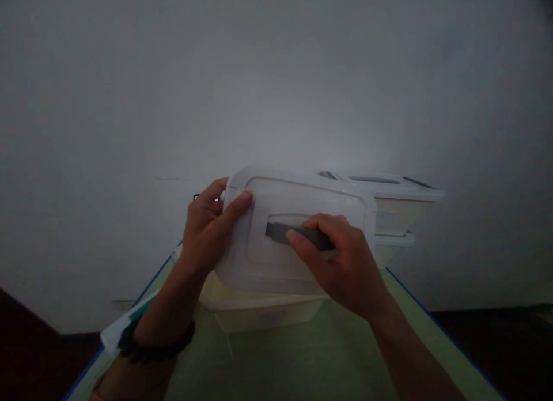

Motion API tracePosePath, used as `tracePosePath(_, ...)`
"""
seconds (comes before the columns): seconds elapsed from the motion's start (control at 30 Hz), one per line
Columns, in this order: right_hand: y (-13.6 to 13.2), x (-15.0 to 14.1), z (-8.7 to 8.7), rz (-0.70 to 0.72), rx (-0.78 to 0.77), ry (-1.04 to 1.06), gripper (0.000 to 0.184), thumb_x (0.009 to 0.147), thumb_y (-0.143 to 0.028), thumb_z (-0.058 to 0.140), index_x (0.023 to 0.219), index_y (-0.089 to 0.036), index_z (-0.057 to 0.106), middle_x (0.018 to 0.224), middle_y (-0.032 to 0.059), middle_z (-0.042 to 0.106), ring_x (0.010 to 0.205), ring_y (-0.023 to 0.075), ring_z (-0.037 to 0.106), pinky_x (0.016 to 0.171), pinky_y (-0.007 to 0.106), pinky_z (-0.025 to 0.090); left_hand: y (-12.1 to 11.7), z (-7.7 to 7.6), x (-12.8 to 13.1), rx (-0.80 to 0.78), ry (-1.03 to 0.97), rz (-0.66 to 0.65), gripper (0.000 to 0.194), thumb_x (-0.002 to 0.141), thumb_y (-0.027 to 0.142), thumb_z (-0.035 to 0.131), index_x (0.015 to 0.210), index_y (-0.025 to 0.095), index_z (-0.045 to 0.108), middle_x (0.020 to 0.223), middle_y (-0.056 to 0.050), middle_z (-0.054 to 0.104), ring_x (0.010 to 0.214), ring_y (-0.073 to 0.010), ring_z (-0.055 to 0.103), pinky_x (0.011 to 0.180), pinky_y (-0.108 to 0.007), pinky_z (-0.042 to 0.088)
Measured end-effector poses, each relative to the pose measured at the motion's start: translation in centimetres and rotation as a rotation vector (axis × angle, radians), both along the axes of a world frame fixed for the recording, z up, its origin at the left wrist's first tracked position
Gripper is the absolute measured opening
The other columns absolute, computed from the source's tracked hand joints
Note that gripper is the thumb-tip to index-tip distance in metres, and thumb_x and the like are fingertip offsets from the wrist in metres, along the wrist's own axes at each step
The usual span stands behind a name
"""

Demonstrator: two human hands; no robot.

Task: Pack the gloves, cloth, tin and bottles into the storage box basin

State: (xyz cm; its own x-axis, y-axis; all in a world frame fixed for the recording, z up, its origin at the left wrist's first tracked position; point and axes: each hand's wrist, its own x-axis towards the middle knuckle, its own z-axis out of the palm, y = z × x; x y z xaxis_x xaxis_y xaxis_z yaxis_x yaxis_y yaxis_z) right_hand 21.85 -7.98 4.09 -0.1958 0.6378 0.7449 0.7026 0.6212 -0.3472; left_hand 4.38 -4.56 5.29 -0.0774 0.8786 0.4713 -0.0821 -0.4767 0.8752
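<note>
A white plastic box lid (294,274) is held up, tilted toward me. My left hand (209,222) grips its left edge, thumb on the face and fingers behind. My right hand (345,257) is closed around a grey handle (280,233) at the middle of the lid, thumb along the front. Whether the handle is fixed to the lid at its right end is hidden by that hand. Below the lid stands an open cream-coloured box (268,319) with a small pale label, its inside mostly covered from view.
Stacked lidded boxes (401,214) stand at the back right against the white wall (276,90). A green table (276,366) with blue edging lies below. A white and teal object (116,335) sits by the table's left edge, partly behind my left forearm.
</note>
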Motion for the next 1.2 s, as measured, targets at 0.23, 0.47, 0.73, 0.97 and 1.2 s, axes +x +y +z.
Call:
tracePosePath(0.23, 0.6, 0.2, -0.2, -0.009, 0.005, 0.0, 0.021, 0.081, -0.032, 0.053, 0.063, -0.02, 0.054, 0.056, -0.0037, 0.052, 0.055, 0.0114, 0.045, 0.057, 0.027, 0.033, -0.1, 0.2, 0.2, -0.037, 0.045, 0.022, 0.027, 0.069, 0.031, 0.063, 0.093, 0.019, 0.057, 0.059, 0.003, 0.063, 0.043, -0.0113, 0.058, 0.038, -0.019, 0.047)
tracePosePath(0.47, 1.0, 0.6, -0.1, -0.099, 0.113, -0.055, 0.023, 0.082, -0.03, 0.051, 0.063, -0.019, 0.053, 0.06, -0.0015, 0.055, 0.061, 0.0129, 0.047, 0.06, 0.028, 0.033, -0.3, 0.0, 0.7, -0.038, 0.087, -0.093, 0.022, 0.075, 0.031, 0.06, 0.094, 0.019, 0.056, 0.06, 0.003, 0.064, 0.046, -0.012, 0.059, 0.039, -0.018, 0.047)
tracePosePath(0.73, 1.5, 2.4, 0.5, -0.243, 0.031, -0.101, 0.04, 0.085, -0.036, 0.047, 0.049, -0.019, 0.037, 0.048, -0.0039, 0.04, 0.05, 0.0105, 0.039, 0.053, 0.026, 0.026, 0.6, -1.2, 0.7, -0.048, 0.389, -0.308, 0.033, 0.08, 0.038, 0.053, 0.103, 0.015, 0.056, 0.088, -0.008, 0.069, 0.073, -0.0183, 0.065, 0.057, -0.024, 0.053)
tracePosePath(0.97, 1.0, 5.8, -0.5, -0.277, -0.175, -0.05, 0.045, 0.083, -0.044, 0.044, 0.048, -0.018, 0.035, 0.047, -0.0057, 0.031, 0.046, 0.0081, 0.033, 0.047, 0.023, 0.023, 1.3, -1.1, -0.1, -0.008, 0.745, -0.328, 0.033, 0.086, 0.043, 0.041, 0.085, 0.015, 0.059, 0.07, -0.002, 0.067, 0.061, -0.013, 0.063, 0.056, -0.024, 0.053)
tracePosePath(1.2, 0.4, 12.4, -4.5, -0.299, -0.472, -0.002, 0.045, 0.081, -0.049, 0.04, 0.049, -0.019, 0.031, 0.049, -0.0044, 0.028, 0.047, 0.009, 0.03, 0.046, 0.023, 0.023, 1.4, -1.1, 0.2, -0.012, 0.835, -0.319, 0.028, 0.084, 0.039, 0.046, 0.088, 0.015, 0.059, 0.074, -0.002, 0.069, 0.062, -0.0121, 0.064, 0.059, -0.023, 0.054)
